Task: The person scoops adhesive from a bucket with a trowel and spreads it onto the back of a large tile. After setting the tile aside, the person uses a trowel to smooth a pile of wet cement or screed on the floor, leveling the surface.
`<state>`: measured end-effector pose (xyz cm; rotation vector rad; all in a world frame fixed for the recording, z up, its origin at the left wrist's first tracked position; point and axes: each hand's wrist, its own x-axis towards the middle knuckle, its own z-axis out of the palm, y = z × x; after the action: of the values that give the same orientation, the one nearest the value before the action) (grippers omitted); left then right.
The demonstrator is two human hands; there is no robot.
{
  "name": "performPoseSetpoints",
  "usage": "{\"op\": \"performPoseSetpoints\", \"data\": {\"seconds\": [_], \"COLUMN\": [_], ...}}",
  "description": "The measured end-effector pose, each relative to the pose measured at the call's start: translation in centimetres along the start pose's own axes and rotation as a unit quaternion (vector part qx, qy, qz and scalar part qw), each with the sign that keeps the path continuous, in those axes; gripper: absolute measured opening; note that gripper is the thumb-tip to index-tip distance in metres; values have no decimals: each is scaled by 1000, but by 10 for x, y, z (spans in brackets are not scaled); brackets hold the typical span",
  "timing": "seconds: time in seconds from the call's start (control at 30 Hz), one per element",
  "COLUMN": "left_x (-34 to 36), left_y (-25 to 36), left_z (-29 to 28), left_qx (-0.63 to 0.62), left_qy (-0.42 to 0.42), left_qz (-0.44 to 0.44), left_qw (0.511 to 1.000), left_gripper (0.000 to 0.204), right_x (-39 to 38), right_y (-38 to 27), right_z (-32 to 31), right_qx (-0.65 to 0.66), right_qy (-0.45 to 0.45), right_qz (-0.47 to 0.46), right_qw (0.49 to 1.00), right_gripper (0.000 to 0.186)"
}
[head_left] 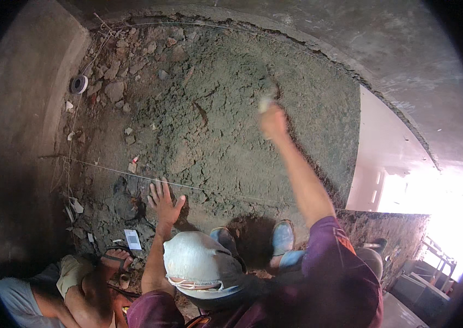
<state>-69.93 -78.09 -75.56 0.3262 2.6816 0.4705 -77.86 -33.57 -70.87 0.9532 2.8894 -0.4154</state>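
My right hand (273, 121) is closed around the pale handle of a trowel (267, 90), its blade smeared by motion. The trowel is over damp grey-green mortar (242, 142) spread across the floor. My left hand (164, 201) has its fingers spread, palm down, at the mortar's near left edge; they hold nothing. Beside those fingers runs a taut white string (209, 189), crossing the near side of the mortar. Whether the fingers touch the string I cannot tell.
A large white tile (376, 158) borders the mortar on the right. Rubble (114, 90) and a round spool (79, 84) lie at the left wall. At lower left, another person's sandalled foot (116, 259) is close to a small white card (132, 239).
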Motion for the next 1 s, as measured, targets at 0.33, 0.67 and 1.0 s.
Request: {"op": "performPoseSetpoints", "data": {"seconds": [0.33, 0.67, 1.0], "left_x": [1, 0, 0], "left_y": [1, 3, 0], "left_z": [-5, -7, -9], "left_qx": [-12, -12, -19], "left_qy": [-18, -21, -19], "left_qz": [-7, -30, -8], "left_qw": [1000, 999, 1000], "left_gripper": [101, 99, 95], "right_x": [10, 108, -38], "right_y": [-68, 4, -16], "right_z": [-21, -63, -73], "right_qx": [90, -75, -85], "right_qy": [8, -53, -221], "right_qz": [-28, -119, -142], "right_qw": [996, 989, 961], "right_gripper": [47, 49, 46]}}
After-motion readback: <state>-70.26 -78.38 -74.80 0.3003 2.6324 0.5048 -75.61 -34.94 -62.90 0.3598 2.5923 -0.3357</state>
